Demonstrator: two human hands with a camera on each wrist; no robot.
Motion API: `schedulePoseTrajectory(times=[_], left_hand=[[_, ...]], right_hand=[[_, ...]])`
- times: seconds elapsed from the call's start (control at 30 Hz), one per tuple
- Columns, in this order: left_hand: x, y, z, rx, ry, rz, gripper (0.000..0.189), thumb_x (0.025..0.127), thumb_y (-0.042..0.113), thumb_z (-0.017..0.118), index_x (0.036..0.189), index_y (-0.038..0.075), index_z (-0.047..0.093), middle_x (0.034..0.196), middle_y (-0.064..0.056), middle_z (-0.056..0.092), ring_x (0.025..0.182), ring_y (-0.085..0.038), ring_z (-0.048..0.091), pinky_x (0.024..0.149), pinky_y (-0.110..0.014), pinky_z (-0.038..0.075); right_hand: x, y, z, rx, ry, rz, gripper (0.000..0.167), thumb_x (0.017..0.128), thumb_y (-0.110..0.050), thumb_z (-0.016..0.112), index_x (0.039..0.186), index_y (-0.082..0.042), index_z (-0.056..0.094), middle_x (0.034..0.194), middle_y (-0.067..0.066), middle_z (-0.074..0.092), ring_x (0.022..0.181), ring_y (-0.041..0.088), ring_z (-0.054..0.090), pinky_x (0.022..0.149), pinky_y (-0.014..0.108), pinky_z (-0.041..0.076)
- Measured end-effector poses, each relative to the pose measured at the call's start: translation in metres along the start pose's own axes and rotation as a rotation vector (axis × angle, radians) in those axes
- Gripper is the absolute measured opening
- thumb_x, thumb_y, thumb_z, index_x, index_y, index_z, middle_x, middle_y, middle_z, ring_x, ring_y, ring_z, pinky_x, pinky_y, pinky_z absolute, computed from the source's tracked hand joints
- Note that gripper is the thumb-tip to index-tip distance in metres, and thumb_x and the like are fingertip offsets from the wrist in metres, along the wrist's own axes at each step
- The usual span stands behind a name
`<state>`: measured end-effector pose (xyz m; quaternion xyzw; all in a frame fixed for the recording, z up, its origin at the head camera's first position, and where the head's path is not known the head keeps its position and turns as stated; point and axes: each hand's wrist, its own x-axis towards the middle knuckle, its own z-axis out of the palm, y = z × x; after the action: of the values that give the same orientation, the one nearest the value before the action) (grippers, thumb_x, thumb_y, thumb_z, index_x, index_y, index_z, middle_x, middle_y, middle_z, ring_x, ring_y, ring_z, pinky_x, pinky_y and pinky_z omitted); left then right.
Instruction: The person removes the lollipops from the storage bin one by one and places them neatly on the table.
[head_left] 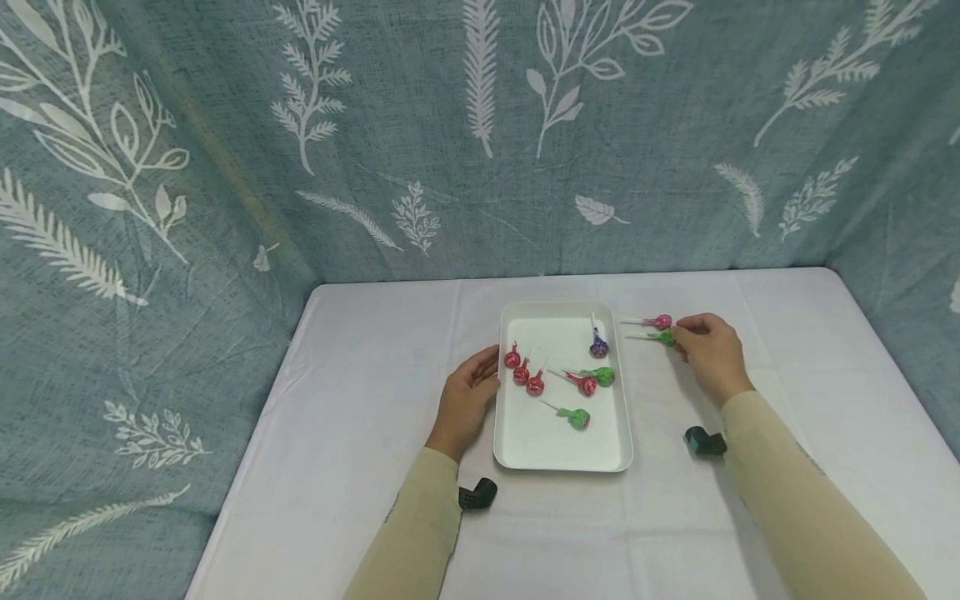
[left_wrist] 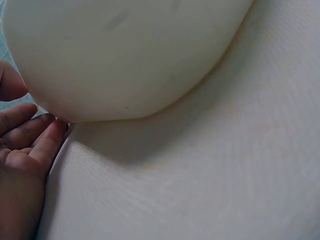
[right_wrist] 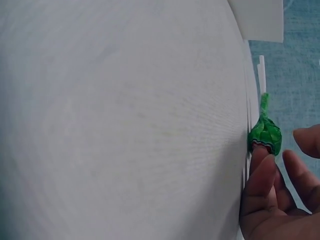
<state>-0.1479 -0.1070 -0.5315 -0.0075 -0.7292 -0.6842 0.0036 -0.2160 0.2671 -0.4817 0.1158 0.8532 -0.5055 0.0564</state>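
Observation:
My left hand rests along the left side of a white tray, its fingertips at the tray's edge in the left wrist view. My right hand is on the table right of the tray. There its fingertips touch the candy end of a green-wrapped lollipop, whose stick points toward the tray. A pink lollipop lies just behind the green one. Inside the tray are several red lollipops, two green ones and a purple one.
A white cloth covers the table. Behind it and at both sides hangs a blue-green curtain with white leaf prints. Dark wrist-worn devices show beside both sleeves.

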Motion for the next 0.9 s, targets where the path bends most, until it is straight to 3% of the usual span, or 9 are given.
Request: schedulePoseTrajectory(times=[0.47,0.9], left_hand=[[-0.002,0.004,0.000,0.015,-0.007,0.005,0.050,0.105,0.003,0.060,0.155,0.002,0.058,0.150,-0.012,0.063,0.139,-0.026,0.060,0.114,-0.032,0.050],[-0.002,0.003,0.000,0.026,-0.002,-0.006,0.050,0.105,0.004,0.060,0.155,0.002,0.058,0.151,-0.012,0.063,0.139,-0.025,0.060,0.113,-0.031,0.050]], right_hand=[[-0.003,-0.008,-0.006,0.023,0.013,0.002,0.046,0.114,-0.032,0.056,0.146,0.000,0.059,0.142,0.022,0.057,0.116,0.029,0.064,0.086,0.027,0.057],[-0.013,-0.025,0.004,0.089,-0.004,-0.124,0.044,0.111,-0.027,0.062,0.142,0.005,0.061,0.137,0.023,0.059,0.104,0.023,0.063,0.083,0.025,0.057]])
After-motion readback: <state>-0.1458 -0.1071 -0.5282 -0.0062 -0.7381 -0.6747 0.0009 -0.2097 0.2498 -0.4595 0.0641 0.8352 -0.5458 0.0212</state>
